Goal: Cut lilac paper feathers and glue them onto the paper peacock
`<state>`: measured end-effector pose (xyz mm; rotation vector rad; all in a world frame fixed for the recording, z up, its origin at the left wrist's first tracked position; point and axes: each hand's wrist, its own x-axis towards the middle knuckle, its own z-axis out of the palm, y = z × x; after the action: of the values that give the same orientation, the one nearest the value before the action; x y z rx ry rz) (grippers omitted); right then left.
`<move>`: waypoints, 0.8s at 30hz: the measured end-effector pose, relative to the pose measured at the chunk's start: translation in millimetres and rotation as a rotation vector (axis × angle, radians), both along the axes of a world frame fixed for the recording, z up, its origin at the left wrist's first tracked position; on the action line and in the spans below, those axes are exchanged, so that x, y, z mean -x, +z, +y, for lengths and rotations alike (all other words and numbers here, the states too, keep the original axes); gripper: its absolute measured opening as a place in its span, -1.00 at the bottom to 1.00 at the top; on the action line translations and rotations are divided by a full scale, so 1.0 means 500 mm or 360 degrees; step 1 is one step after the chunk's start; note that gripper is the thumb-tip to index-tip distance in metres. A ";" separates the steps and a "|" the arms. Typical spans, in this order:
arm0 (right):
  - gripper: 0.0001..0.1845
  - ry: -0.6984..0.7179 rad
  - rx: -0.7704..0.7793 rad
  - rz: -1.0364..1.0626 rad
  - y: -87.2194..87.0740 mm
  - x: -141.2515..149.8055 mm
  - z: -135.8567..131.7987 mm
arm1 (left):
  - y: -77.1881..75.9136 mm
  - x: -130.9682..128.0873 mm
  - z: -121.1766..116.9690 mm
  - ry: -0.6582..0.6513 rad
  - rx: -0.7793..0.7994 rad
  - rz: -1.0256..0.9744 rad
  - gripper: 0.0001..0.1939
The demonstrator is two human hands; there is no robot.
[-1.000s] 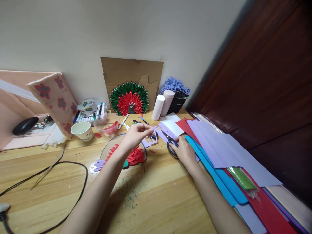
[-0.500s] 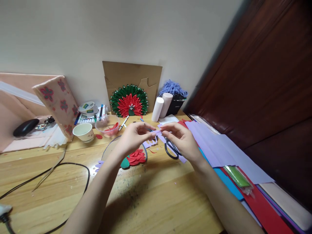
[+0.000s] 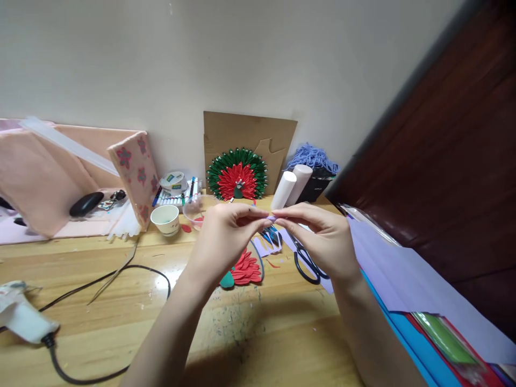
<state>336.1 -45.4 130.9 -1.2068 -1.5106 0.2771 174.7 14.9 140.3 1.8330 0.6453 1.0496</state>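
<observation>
Between the fingertips of both hands is a small purple paper piece point(image 3: 272, 219). My left hand point(image 3: 231, 236) pinches it from one side, and my right hand point(image 3: 320, 236) pinches it from the other, the fingertips almost meeting. Black-handled scissors point(image 3: 307, 266) lie beneath my right hand on cut purple paper point(image 3: 268, 246). Behind my left wrist, partly hidden, is a round cardboard piece with red paper petals point(image 3: 246, 269) and a green paper shape point(image 3: 227, 280).
A finished-looking red and green petal fan point(image 3: 237, 174) leans on cardboard point(image 3: 250, 126) at the wall. A paper cup point(image 3: 165, 220) and markers point(image 3: 177, 198) stand left. A white corded tool point(image 3: 28, 317) lies front left. Purple sheets point(image 3: 403, 274) are stacked right.
The view has swung left, so the table things sit further right and the white corded tool shows more fully. My fingertips have come closer together on the purple paper piece.
</observation>
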 end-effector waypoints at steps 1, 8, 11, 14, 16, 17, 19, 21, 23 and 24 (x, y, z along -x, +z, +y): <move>-0.86 -0.0008 -0.0019 -0.0029 -0.001 0.000 0.001 | -0.001 -0.001 0.000 0.0021 -0.0031 0.0008 -0.88; -0.87 -0.0015 0.0074 0.0026 -0.002 -0.004 0.005 | -0.005 -0.010 -0.002 0.0079 -0.0115 0.0045 -0.88; -0.92 -0.0034 0.0023 -0.0099 0.003 -0.005 0.002 | -0.005 -0.011 -0.005 0.0065 -0.0146 0.0062 -0.89; -0.96 -0.0027 -0.0051 -0.0201 0.005 -0.006 -0.001 | -0.002 -0.010 -0.007 0.0038 -0.0208 0.0095 -0.89; -0.97 -0.0049 -0.0073 -0.0235 0.004 -0.008 -0.002 | 0.002 -0.008 -0.009 0.0016 -0.0300 0.0149 -0.87; -0.97 -0.0066 -0.0079 -0.0242 0.004 -0.008 -0.002 | 0.005 -0.008 -0.010 0.0006 -0.0366 0.0191 -0.86; -0.96 -0.0083 -0.0080 -0.0238 0.003 -0.009 -0.002 | 0.009 -0.007 -0.012 0.0011 -0.0528 0.0272 -0.85; -0.96 -0.0080 -0.0081 -0.0237 0.003 -0.008 -0.003 | 0.012 -0.008 -0.014 0.0048 -0.0672 0.0327 -0.87; -0.95 -0.0084 -0.0092 -0.0261 0.004 -0.007 -0.004 | 0.012 -0.011 -0.016 0.0098 -0.0752 0.0346 -0.89; -0.95 -0.0089 -0.0098 -0.0276 0.005 -0.006 -0.005 | 0.011 -0.012 -0.017 0.0118 -0.0769 0.0348 -0.89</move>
<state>339.1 -47.8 133.2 -1.2475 -1.6194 0.0894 180.9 6.2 145.8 2.3828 0.6277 1.1330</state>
